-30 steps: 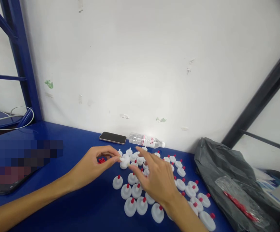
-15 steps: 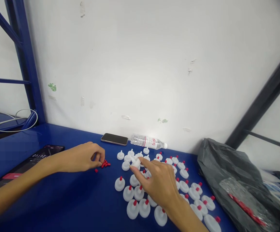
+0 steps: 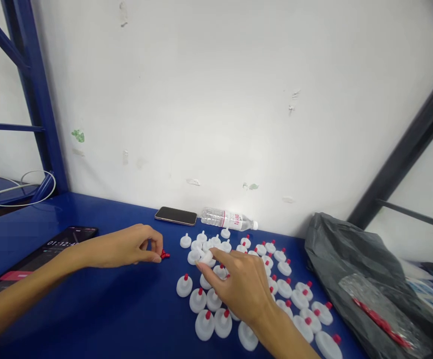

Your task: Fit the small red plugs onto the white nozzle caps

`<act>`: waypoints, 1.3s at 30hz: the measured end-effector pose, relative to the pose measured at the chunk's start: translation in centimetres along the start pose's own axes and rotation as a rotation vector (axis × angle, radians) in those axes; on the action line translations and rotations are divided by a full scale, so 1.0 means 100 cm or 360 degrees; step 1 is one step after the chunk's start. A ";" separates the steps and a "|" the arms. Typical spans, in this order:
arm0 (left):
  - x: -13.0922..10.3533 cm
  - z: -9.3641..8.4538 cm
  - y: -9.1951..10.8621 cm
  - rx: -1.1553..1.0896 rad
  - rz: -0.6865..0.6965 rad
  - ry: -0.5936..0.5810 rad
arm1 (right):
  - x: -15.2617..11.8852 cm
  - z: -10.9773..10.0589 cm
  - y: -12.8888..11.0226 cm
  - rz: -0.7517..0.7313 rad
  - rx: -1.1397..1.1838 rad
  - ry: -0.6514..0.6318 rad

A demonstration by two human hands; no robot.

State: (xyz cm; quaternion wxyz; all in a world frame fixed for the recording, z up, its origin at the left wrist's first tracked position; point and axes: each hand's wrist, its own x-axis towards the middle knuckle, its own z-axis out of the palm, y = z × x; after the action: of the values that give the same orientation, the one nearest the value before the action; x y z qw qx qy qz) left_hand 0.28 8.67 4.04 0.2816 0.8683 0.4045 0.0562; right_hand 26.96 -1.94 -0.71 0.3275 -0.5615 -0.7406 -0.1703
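Observation:
Over the blue table [image 3: 126, 309], my left hand [image 3: 147, 245] pinches at the small red caps [image 3: 165, 255]; what lies between its fingertips is too small to make out. My right hand [image 3: 238, 279] grips a white disc-shaped piece [image 3: 206, 258] between thumb and index finger, tilted above its neighbours. Several white pieces without caps, such as one with a bare spout [image 3: 185, 241], stand behind it. Many more white pieces with red tips [image 3: 205, 324] stand around and beyond my right hand, which hides some of them.
A dark phone [image 3: 176, 216] and a clear bottle [image 3: 229, 219] lie along the wall. Another phone showing a timer [image 3: 55, 247] is at the left, partly under my left arm. A grey plastic bag [image 3: 351, 269] holds up a clear packet of red pieces [image 3: 382, 319] at the right.
My left hand has closed in over the red caps, and fewer of them show. The white piece in my right hand has come slightly lower and to the left, its tilt changed.

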 end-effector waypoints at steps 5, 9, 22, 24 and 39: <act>0.002 0.006 0.016 -0.0380 0.0142 0.0149 | -0.002 0.002 0.001 -0.0023 -0.0024 0.0035; 0.005 0.021 0.025 -0.0545 0.0182 0.0351 | -0.004 0.003 0.001 -0.0088 0.0038 0.0082; 0.005 0.057 0.025 -0.0708 0.0312 0.0495 | -0.004 0.001 -0.005 -0.0138 0.0239 0.0002; 0.004 0.058 0.027 -0.0749 0.0316 0.0475 | -0.004 0.001 -0.006 -0.0149 0.0253 -0.0010; -0.003 0.061 0.025 0.0091 0.0729 0.0326 | -0.003 -0.009 -0.007 -0.0536 0.0331 -0.0135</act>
State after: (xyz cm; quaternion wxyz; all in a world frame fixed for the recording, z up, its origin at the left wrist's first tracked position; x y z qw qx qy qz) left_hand 3.71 4.47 0.34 0.1943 0.9347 0.2251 0.1949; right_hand 26.57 -2.90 -0.18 0.3192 -0.3995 -0.8508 -0.1213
